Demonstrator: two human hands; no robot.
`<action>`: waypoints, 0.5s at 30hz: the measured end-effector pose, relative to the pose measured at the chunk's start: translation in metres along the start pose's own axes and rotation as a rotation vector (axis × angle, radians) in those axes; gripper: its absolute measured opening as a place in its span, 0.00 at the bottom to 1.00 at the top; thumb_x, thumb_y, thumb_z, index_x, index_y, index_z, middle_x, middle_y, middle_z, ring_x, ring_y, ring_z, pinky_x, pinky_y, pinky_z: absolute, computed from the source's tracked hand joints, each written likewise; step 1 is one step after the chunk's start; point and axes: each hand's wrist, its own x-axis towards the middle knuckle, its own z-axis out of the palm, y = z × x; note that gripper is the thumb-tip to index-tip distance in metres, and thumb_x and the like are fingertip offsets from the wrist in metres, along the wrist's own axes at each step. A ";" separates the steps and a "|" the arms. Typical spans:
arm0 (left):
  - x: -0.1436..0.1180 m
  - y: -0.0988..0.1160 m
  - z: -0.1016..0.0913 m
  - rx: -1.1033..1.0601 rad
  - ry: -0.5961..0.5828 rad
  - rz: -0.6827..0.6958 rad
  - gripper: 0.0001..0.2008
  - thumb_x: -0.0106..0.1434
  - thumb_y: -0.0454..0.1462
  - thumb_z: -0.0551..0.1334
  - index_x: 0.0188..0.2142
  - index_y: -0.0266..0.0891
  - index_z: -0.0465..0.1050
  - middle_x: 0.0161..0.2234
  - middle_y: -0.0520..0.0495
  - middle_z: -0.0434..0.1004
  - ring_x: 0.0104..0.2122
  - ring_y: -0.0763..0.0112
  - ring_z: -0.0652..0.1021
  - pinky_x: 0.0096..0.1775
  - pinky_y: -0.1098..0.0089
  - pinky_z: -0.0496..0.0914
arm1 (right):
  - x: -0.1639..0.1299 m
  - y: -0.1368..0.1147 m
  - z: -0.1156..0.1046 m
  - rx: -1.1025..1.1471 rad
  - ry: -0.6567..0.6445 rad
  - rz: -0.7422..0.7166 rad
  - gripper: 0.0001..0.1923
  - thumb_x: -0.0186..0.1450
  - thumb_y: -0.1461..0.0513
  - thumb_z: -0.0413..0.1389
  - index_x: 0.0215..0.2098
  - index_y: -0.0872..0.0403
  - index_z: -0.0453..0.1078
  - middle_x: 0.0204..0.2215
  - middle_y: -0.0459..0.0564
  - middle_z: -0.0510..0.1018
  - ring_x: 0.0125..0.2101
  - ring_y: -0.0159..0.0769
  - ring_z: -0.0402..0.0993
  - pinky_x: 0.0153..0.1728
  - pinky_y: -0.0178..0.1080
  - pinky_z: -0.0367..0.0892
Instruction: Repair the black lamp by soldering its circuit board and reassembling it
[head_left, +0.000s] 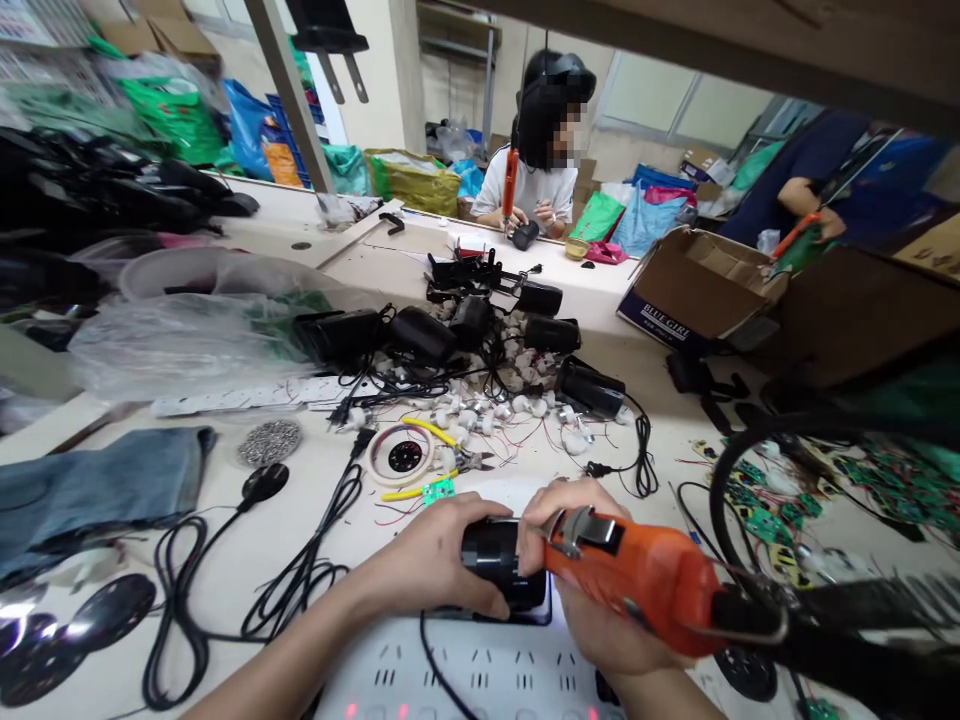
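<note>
My left hand (442,560) is closed around a glossy black cylindrical housing (499,560), thumb in front and fingers behind. My right hand (585,590) grips an orange electric screwdriver (637,580), which lies almost level with its cable end to the right. Its fingertips touch the right end of the housing, and they hide the screwdriver's tip. The housing is just above a white power strip (480,660) with several sockets and red lights. A black cord (435,650) runs down from it over the strip. Beyond my hands are a small green circuit board (439,491) and yellow-handled pliers (427,435).
Several black housings (424,335) and small white parts with wires (525,405) lie mid-table. Coiled cords (176,610) and a dish of screws (268,441) are left. Circuit boards (772,520) and a cardboard box (697,290) are right. Across the table sits a person (525,190).
</note>
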 end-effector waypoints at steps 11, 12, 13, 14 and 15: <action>-0.002 -0.006 0.002 0.025 0.016 0.043 0.30 0.39 0.46 0.75 0.44 0.42 0.76 0.40 0.49 0.76 0.39 0.61 0.74 0.41 0.67 0.66 | 0.027 -0.011 0.018 0.274 -0.031 -0.054 0.35 0.57 0.32 0.54 0.34 0.55 0.77 0.24 0.51 0.75 0.16 0.36 0.67 0.15 0.36 0.61; -0.001 -0.005 0.002 0.034 0.017 0.030 0.31 0.39 0.45 0.75 0.45 0.42 0.76 0.41 0.49 0.76 0.40 0.60 0.74 0.42 0.66 0.66 | 0.025 -0.014 0.016 0.269 -0.026 -0.058 0.37 0.57 0.32 0.53 0.35 0.56 0.77 0.22 0.51 0.74 0.17 0.37 0.67 0.16 0.37 0.62; -0.001 -0.004 0.002 0.042 0.018 0.013 0.33 0.38 0.45 0.76 0.46 0.42 0.75 0.42 0.48 0.76 0.41 0.59 0.73 0.43 0.66 0.66 | 0.022 -0.016 0.013 0.268 -0.016 -0.064 0.38 0.57 0.31 0.52 0.36 0.56 0.77 0.21 0.51 0.73 0.17 0.38 0.67 0.16 0.37 0.63; -0.001 -0.003 0.002 0.048 0.016 -0.004 0.34 0.38 0.44 0.76 0.47 0.42 0.75 0.43 0.48 0.76 0.43 0.58 0.73 0.44 0.65 0.67 | 0.019 -0.019 0.011 0.270 0.001 -0.072 0.40 0.56 0.30 0.51 0.37 0.56 0.77 0.20 0.51 0.73 0.17 0.38 0.66 0.17 0.38 0.63; 0.000 -0.001 0.002 0.054 0.012 -0.020 0.36 0.37 0.44 0.76 0.48 0.42 0.75 0.44 0.48 0.76 0.44 0.58 0.73 0.45 0.64 0.67 | 0.016 -0.020 0.009 0.271 0.025 -0.079 0.40 0.54 0.30 0.52 0.37 0.56 0.77 0.20 0.50 0.73 0.17 0.38 0.66 0.18 0.38 0.63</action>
